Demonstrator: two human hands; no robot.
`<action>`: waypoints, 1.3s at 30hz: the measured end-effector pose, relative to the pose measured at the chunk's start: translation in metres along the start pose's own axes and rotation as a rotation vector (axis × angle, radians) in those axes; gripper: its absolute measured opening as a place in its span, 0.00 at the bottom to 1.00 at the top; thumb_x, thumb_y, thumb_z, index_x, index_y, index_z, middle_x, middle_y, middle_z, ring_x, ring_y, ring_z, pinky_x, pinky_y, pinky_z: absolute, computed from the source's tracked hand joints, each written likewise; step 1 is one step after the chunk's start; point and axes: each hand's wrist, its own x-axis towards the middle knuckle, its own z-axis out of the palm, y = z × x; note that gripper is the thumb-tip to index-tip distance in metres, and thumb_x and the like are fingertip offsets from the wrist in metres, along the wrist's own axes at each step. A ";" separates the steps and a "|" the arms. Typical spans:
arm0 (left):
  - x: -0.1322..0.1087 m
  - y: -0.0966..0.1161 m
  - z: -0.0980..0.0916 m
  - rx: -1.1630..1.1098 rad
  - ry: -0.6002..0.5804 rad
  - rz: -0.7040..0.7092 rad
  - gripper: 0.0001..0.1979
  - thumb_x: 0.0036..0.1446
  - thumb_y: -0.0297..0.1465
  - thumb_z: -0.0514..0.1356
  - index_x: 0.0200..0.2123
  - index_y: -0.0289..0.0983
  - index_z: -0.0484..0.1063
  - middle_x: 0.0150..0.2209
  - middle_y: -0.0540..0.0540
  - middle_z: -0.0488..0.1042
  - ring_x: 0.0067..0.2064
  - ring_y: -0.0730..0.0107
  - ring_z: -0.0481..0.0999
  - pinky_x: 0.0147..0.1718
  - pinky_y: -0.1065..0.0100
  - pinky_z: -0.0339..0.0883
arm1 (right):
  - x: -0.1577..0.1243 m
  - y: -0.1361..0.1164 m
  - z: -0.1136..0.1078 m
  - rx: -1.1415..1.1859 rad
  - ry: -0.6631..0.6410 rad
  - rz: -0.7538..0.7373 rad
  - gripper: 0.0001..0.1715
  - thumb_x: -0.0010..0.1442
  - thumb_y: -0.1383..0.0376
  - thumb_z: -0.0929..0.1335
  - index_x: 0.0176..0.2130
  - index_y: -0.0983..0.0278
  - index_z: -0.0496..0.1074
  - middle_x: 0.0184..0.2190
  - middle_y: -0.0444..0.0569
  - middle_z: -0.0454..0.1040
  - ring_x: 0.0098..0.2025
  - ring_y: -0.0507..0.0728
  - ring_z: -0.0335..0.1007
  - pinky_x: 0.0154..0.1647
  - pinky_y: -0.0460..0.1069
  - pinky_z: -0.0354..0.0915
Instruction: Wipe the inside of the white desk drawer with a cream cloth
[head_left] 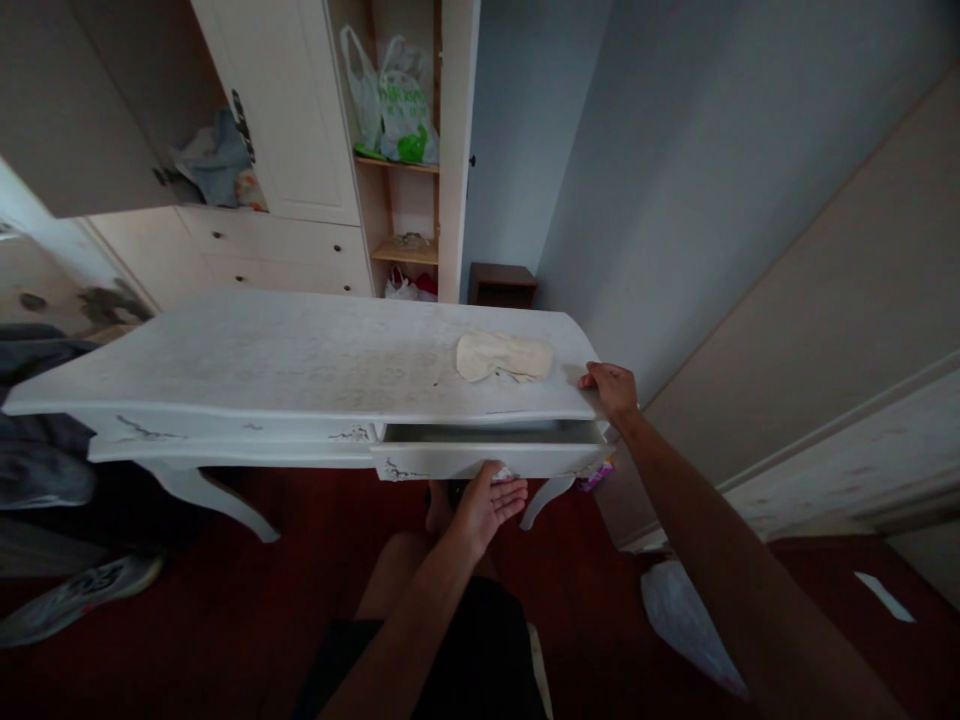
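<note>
A white table (300,350) has its right drawer (435,462) pulled partly out. My left hand (489,505) is palm up at the middle of the drawer front, its thumb and fingers around a small whitish knob (502,474). At the table's right edge rests my right hand (611,388), its fingers curled; whatever they hold, if anything, is hidden. A cream cloth (504,357) lies crumpled on the tabletop, left of my right hand. Only a strip of the drawer's inside shows.
Behind the table stands a white wardrobe (304,120) with open doors and plastic bags (405,110) on a shelf. A small brown cabinet (504,274) is by the wall. Dark clothes hang at the left. A shoe (82,597) and a pale bag (686,615) are on the red floor.
</note>
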 end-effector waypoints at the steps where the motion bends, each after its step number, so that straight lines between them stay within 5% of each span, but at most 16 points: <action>1: -0.006 -0.007 -0.001 -0.009 0.004 0.007 0.14 0.66 0.35 0.55 0.36 0.32 0.74 0.38 0.32 0.82 0.36 0.63 0.82 0.44 0.64 0.76 | 0.000 0.000 0.000 -0.001 0.000 -0.002 0.23 0.48 0.48 0.72 0.14 0.60 0.70 0.17 0.47 0.75 0.22 0.54 0.70 0.32 0.50 0.67; 8: -0.045 -0.068 -0.017 -0.049 0.019 -0.031 0.12 0.59 0.38 0.64 0.34 0.34 0.74 0.40 0.31 0.83 0.35 0.63 0.83 0.36 0.66 0.76 | -0.001 -0.001 0.001 -0.015 0.010 -0.009 0.23 0.48 0.49 0.72 0.13 0.60 0.70 0.16 0.47 0.75 0.23 0.55 0.70 0.32 0.51 0.68; 16: -0.051 -0.126 -0.034 -0.128 0.162 -0.040 0.13 0.57 0.40 0.62 0.34 0.34 0.73 0.36 0.33 0.83 0.29 0.64 0.81 0.26 0.69 0.73 | -0.003 -0.003 0.000 -0.045 0.017 -0.008 0.21 0.50 0.54 0.71 0.14 0.61 0.71 0.16 0.47 0.75 0.22 0.54 0.69 0.31 0.49 0.68; 26: -0.074 -0.139 -0.045 -0.106 0.134 -0.046 0.21 0.36 0.43 0.73 0.28 0.38 0.70 0.33 0.36 0.83 0.28 0.66 0.79 0.23 0.71 0.69 | -0.005 -0.003 0.001 -0.079 0.030 -0.007 0.20 0.49 0.54 0.71 0.14 0.60 0.73 0.17 0.46 0.75 0.22 0.53 0.68 0.34 0.50 0.67; 32: -0.064 -0.161 -0.052 -0.095 0.201 -0.040 0.24 0.33 0.46 0.73 0.28 0.37 0.70 0.30 0.37 0.82 0.25 0.67 0.76 0.20 0.71 0.65 | -0.006 -0.005 0.001 -0.106 0.032 -0.012 0.20 0.50 0.54 0.70 0.14 0.61 0.73 0.16 0.46 0.75 0.22 0.53 0.68 0.33 0.50 0.67; 39: -0.068 -0.175 -0.061 -0.045 0.079 -0.005 0.27 0.39 0.50 0.71 0.33 0.34 0.76 0.34 0.37 0.83 0.28 0.68 0.77 0.24 0.71 0.65 | -0.006 -0.006 0.000 -0.129 0.019 -0.023 0.21 0.50 0.52 0.70 0.15 0.61 0.73 0.17 0.47 0.75 0.23 0.54 0.69 0.32 0.50 0.67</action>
